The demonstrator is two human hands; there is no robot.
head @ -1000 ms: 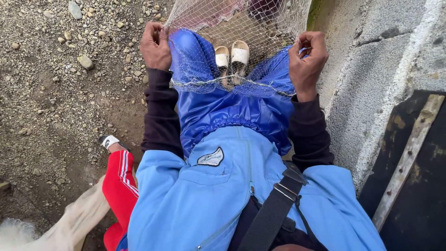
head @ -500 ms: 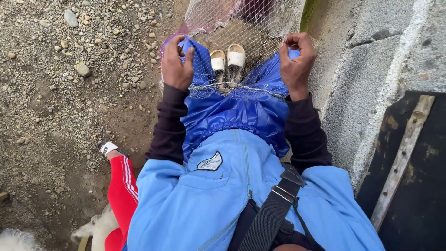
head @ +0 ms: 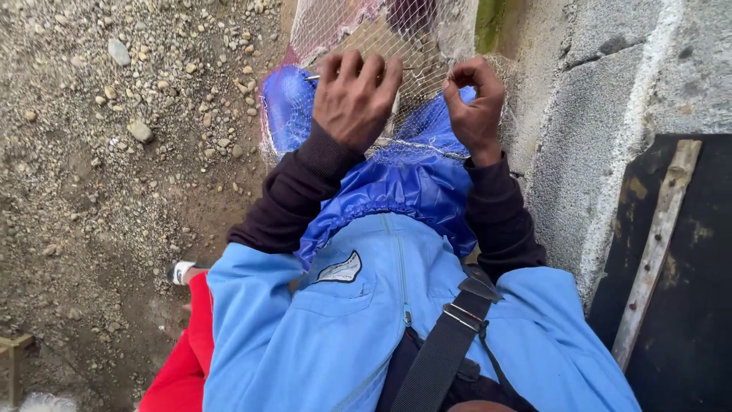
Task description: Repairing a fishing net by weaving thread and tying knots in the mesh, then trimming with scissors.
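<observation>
- Head view: a fine white fishing net [head: 427,46] is stretched from the lap up toward the gravel ground [head: 99,152], draped over blue waterproof trousers [head: 412,191].
- The left hand [head: 354,99] is laid palm-down on the mesh, its fingers curled over the netting; a thin pale needle-like tool [head: 314,77] shows at its fingertips, and the grip appears clenched on both net and tool.
- The right hand [head: 476,103] is closed in a pinch, thumb against bent fingers, with a fold of mesh grasped beside the concrete wall [head: 610,114].
- The net is held taut between the two hands, just above the knees.
- The step in hand is judged to be the working of one mesh, as in mending or knotting, with tension kept by the right hand.
- The next move would call for a steady pull from the right-hand pinch and a precise pass of the tool through a single opening; the mesh is fine, so the wrong loop could easily be snagged.
- A weathered wooden slat [head: 656,252] is leaned against a dark panel [head: 686,305] at the right; a red-trousered leg [head: 183,358] of another person is seen at lower left.
</observation>
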